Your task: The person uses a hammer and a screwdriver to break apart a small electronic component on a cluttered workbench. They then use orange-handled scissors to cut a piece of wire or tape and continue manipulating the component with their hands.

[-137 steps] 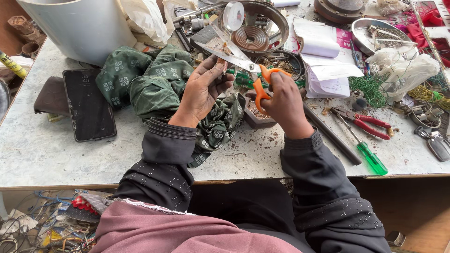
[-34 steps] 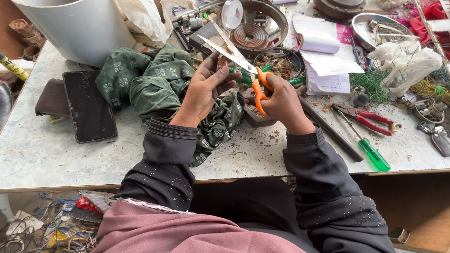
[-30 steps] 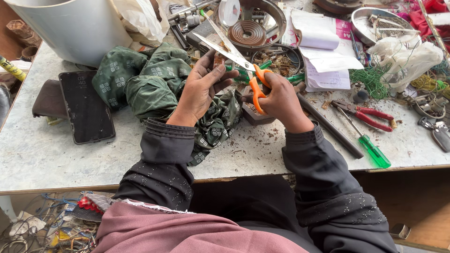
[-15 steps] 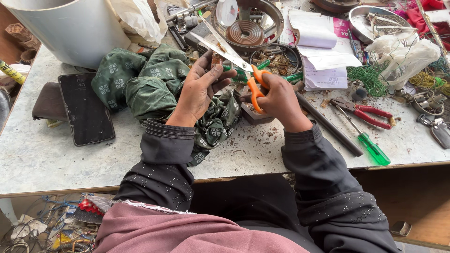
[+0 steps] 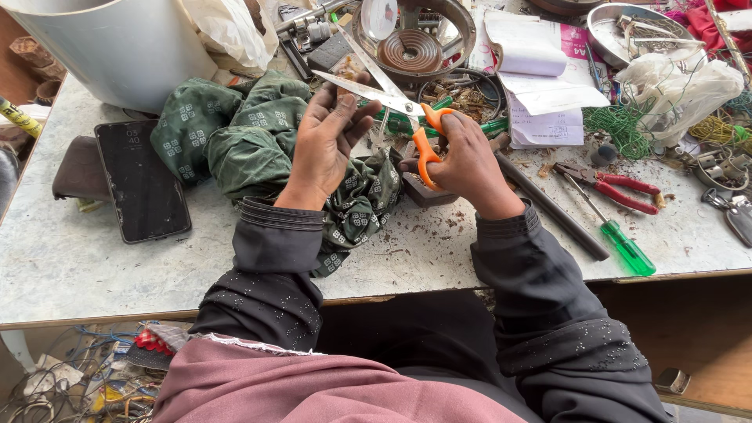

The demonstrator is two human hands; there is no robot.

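The scissors (image 5: 395,102) have bright orange loop handles and long steel blades standing open in a narrow V, their tips pointing up and to the left over the cluttered middle of the desk (image 5: 94,266). The right hand (image 5: 466,160) has its grip closed through and around the orange handles. The left hand (image 5: 325,141) pinches something small at the blades; its grip is together, but what it holds is too small to tell. Under the left wrist lies a crumpled green patterned cloth (image 5: 235,141), with a black phone (image 5: 141,180) to its left. To the right lie red-handled pliers (image 5: 611,184), a green-handled screwdriver (image 5: 623,243) and a dark rod (image 5: 552,207). Beyond the blades sit a round metal bowl (image 5: 415,35) and loose papers (image 5: 540,70), crowding the space around the scissors.
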